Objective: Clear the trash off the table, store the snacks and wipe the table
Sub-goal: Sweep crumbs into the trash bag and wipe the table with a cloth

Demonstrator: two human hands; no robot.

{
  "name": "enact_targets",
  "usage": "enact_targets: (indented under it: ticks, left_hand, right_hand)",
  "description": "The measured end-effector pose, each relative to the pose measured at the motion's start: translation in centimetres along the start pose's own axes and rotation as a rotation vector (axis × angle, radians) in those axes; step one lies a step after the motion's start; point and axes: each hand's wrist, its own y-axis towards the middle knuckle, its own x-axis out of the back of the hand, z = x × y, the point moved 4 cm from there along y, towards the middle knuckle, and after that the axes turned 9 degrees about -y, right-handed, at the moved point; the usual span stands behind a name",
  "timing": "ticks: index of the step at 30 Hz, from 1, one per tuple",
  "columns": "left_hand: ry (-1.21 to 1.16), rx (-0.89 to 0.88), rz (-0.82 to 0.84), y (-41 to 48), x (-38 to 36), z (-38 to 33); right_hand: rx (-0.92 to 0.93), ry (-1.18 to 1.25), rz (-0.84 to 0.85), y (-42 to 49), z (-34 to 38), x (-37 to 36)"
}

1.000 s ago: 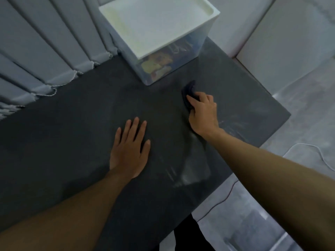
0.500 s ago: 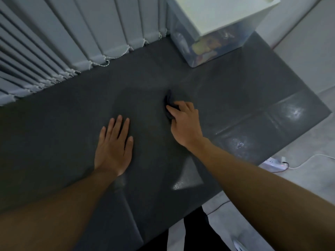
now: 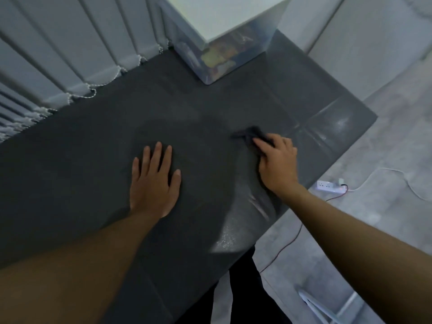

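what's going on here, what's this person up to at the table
This looks like the wiping step. The person's right hand holds a dark cloth against the dark table, while the left hand rests flat on it nearby. At the far edge stands a clear bin with a white lid, snack packets showing through its wall.

The dark grey table (image 3: 70,183) carries a clear storage bin (image 3: 233,57) with a white lid (image 3: 222,10) at its far edge. A crumpled dark cloth (image 3: 251,134) lies towards the right side. Shiny streaks (image 3: 257,204) mark the near edge.
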Motion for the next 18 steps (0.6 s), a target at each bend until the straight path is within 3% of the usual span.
enact_targets:
  ticks: [2,3,6,8,12,13,16,18]
  left_hand:
    - [0.008,-0.038,0.016,1.2,-0.6,-2.4]
    - [0.008,-0.057,0.026,1.7,-0.9,-3.6]
    - [0.019,-0.121,0.059,3.1,-1.9,-7.2]
    - [0.031,-0.157,0.076,3.9,-2.6,-9.6]
    - [0.041,-0.196,0.097,5.3,-4.0,-13.9]
    - [0.039,-0.191,0.096,5.7,-4.3,-14.9]
    - [0.021,-0.161,0.103,7.0,-5.1,-18.3]
    - [0.041,-0.149,0.106,7.6,-5.7,-20.0]
  right_hand:
    - [-0.161,0.026,0.003,-0.4,-1.1,0.2]
    - [-0.108,0.027,0.015,-0.7,-0.9,0.3]
    - [0.319,0.003,0.071,-1.5,-1.0,0.3]
    - [0.416,-0.061,0.063,-0.5,-3.3,0.4]
    - [-0.059,-0.03,-0.028,1.9,-8.8,1.1]
    - [-0.029,-0.022,-0.013,2.0,-9.0,1.0]
    - [0.284,0.016,0.053,2.4,-9.8,1.0]
    - [0.341,0.011,0.063,3.6,-11.7,1.2]
